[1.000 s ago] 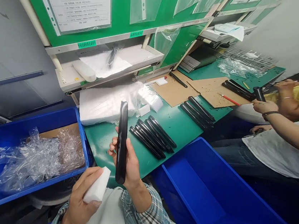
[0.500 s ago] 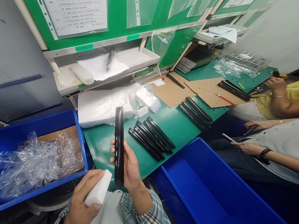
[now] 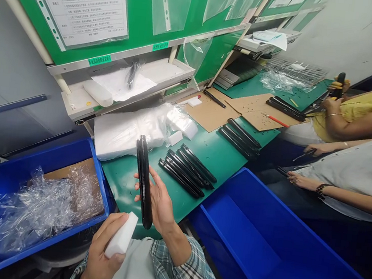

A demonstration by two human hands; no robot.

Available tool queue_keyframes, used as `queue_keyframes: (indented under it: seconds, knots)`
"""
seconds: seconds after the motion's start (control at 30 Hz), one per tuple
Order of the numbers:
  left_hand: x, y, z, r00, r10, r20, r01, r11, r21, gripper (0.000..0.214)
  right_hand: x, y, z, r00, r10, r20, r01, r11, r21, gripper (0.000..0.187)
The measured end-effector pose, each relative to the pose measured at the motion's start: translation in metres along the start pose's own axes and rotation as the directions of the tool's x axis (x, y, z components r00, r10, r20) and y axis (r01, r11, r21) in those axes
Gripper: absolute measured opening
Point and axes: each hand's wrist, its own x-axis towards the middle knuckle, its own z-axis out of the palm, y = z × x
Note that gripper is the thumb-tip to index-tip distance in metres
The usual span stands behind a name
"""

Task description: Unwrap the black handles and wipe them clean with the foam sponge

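My left hand (image 3: pixel 104 251) is closed around a white foam block (image 3: pixel 121 235), low in front of my body. To its right, my right hand (image 3: pixel 160 201) holds up a long, glossy black plastic part (image 3: pixel 144 181). This piece leans slightly, its notched end uppermost, with the fingertips showing on its far side. A small gap separates the foam block from the black part. Beyond my right hand, several similar black parts (image 3: pixel 187 171) lie side by side on the green table mat (image 3: pixel 127 182).
Left stands a blue bin (image 3: pixel 96 147) with crumpled clear plastic bags (image 3: pixel 43 208); another blue bin (image 3: pixel 245 236) is on the right. White foam sheets (image 3: pixel 130 126) lie at the back. More black parts (image 3: pixel 240 139) rest near cardboard (image 3: pixel 213 120). Two people (image 3: pixel 346 175) work on the right.
The black part has turned in my right hand, so another face with a groove shows and its top leans further left. My left hand keeps the foam block almost in place.
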Motion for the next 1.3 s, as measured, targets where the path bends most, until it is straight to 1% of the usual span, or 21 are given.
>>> queue_keyframes:
  seconds: [0.27,0.37,0.5,0.67,0.77,0.83,0.9,1.0,1.1,1.17,1.23,1.27,1.3]
  knots:
    - [0.003,-0.001,0.0,1.0,0.01,0.026,-0.01,1.0,-0.011,0.057,0.001,0.001,-0.003,0.998,-0.048,-0.044,0.047,0.998,-0.039,0.066]
    - [0.004,-0.002,0.0,0.999,-0.001,0.04,0.001,1.0,-0.015,0.058,0.002,0.0,-0.003,0.995,-0.067,-0.077,0.062,0.996,-0.057,0.07]
    - [0.006,-0.005,0.001,0.998,-0.023,0.053,0.024,1.0,-0.01,0.058,0.004,-0.002,-0.005,0.992,-0.097,-0.085,0.089,0.992,-0.092,0.074]
    - [0.009,-0.008,0.003,0.995,-0.06,0.075,0.06,0.998,0.004,0.058,0.007,-0.002,-0.009,0.984,-0.146,-0.099,0.131,0.981,-0.141,0.071]
    - [0.011,-0.012,0.005,0.989,-0.104,0.104,0.103,0.995,0.014,0.059,0.008,0.0,-0.013,0.982,-0.16,-0.103,0.143,0.977,-0.161,0.064]
    - [0.014,-0.015,0.006,0.986,-0.13,0.1,0.128,0.991,0.029,0.061,0.007,0.001,-0.016,0.986,-0.149,-0.08,0.134,0.977,-0.166,0.056]
    - [0.017,-0.017,0.006,0.987,-0.139,0.074,0.137,0.99,0.04,0.064,0.007,0.002,-0.02,0.992,-0.12,-0.031,0.114,0.983,-0.147,0.053]
    - [0.021,-0.02,0.004,0.988,-0.147,0.038,0.146,0.989,0.031,0.065,0.007,0.002,-0.028,0.994,-0.066,0.082,0.073,0.993,-0.089,0.062]
    - [0.022,-0.022,0.001,0.982,-0.189,0.01,0.189,0.982,0.001,0.065,0.007,0.001,-0.038,0.973,-0.021,0.229,0.034,0.998,-0.052,0.073]
    - [0.019,-0.023,-0.001,0.973,-0.231,-0.001,0.231,0.972,-0.045,0.067,0.007,0.001,-0.04,0.948,0.026,0.316,-0.012,0.999,-0.046,0.067]
    - [0.014,-0.024,-0.002,0.966,-0.259,0.002,0.258,0.963,-0.078,0.069,0.006,0.0,-0.038,0.941,0.075,0.331,-0.064,0.997,-0.045,0.052]
    - [0.012,-0.025,-0.002,0.965,-0.263,0.008,0.263,0.962,-0.078,0.07,0.006,0.0,-0.035,0.947,0.091,0.308,-0.082,0.996,-0.041,0.047]
    - [0.01,-0.025,-0.003,0.965,-0.261,0.017,0.261,0.963,-0.068,0.071,0.006,0.0,-0.031,0.956,0.101,0.276,-0.095,0.995,-0.036,0.047]
